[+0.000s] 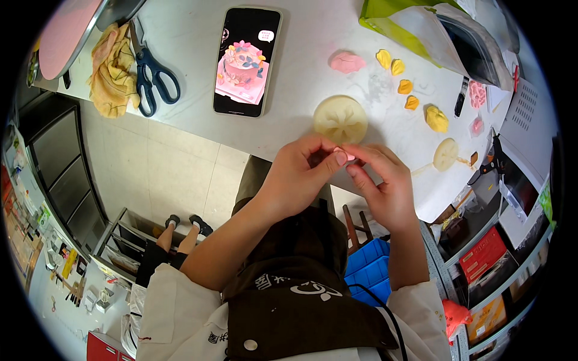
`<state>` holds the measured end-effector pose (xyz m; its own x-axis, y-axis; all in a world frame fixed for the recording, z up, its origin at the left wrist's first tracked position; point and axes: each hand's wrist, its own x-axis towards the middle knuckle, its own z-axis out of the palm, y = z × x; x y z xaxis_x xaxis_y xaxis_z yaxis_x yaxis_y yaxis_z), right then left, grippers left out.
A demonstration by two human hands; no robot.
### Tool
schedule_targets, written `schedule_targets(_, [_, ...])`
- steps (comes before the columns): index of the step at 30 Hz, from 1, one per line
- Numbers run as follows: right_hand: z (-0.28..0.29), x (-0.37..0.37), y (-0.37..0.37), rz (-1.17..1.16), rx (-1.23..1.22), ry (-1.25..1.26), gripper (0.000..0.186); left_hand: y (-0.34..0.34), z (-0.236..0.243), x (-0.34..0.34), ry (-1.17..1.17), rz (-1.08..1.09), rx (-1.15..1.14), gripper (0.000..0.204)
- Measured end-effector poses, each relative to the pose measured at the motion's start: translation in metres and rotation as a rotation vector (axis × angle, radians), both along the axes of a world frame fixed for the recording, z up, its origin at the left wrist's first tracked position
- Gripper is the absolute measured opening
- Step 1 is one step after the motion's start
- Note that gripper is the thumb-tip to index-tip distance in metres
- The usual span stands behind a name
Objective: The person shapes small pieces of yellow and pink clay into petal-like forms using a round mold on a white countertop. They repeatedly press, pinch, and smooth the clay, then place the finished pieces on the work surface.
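Note:
Over the table's front edge, my left hand (301, 174) and my right hand (388, 183) meet, fingertips pinched on a small piece of pink paste (343, 154). Much of the piece is covered by my fingers. Just beyond them lies a round cream-coloured mould (340, 119) with a petal-shaped hollow. Further back rests a flat lump of pink paste (347, 62). To its right, several small yellow petals (404, 86) form a loose line, with a larger yellow lump (437, 119) nearer me. A smaller round mould (446, 154) sits at the right.
A phone (245, 63) showing a pink flowered cake lies left of centre. Dark-handled scissors (150, 75) and a crumpled yellow cloth (113, 72) are at the left edge. A green and white bag (409, 30) stands back right. Behind me on the left, another person's legs (183, 231) show.

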<state>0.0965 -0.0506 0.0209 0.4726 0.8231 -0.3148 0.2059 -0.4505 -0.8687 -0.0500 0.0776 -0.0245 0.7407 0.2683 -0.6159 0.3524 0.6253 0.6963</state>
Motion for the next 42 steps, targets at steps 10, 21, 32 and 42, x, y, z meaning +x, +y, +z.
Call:
schedule_targets(10, [0.004, 0.005, -0.007, -0.021, 0.002, 0.000, 0.020, 0.004, 0.011, 0.001, 0.129, -0.128, 0.143, 0.025])
schedule_targets(21, [-0.008, 0.003, -0.013, 0.111, 0.057, -0.381, 0.022, -0.007, 0.008, 0.002, 0.139, 0.000, 0.001, 0.023])
schedule_targets(32, [-0.033, 0.044, 0.009, 0.301, 0.065, -0.763, 0.018, 0.010, 0.011, 0.004, 0.044, -0.209, 0.999, 0.018])
schedule_targets(42, [-0.042, 0.042, 0.008, 0.298, 0.108, -0.654, 0.018, 0.000, 0.003, 0.004, -0.081, -0.315, 1.318, 0.022])
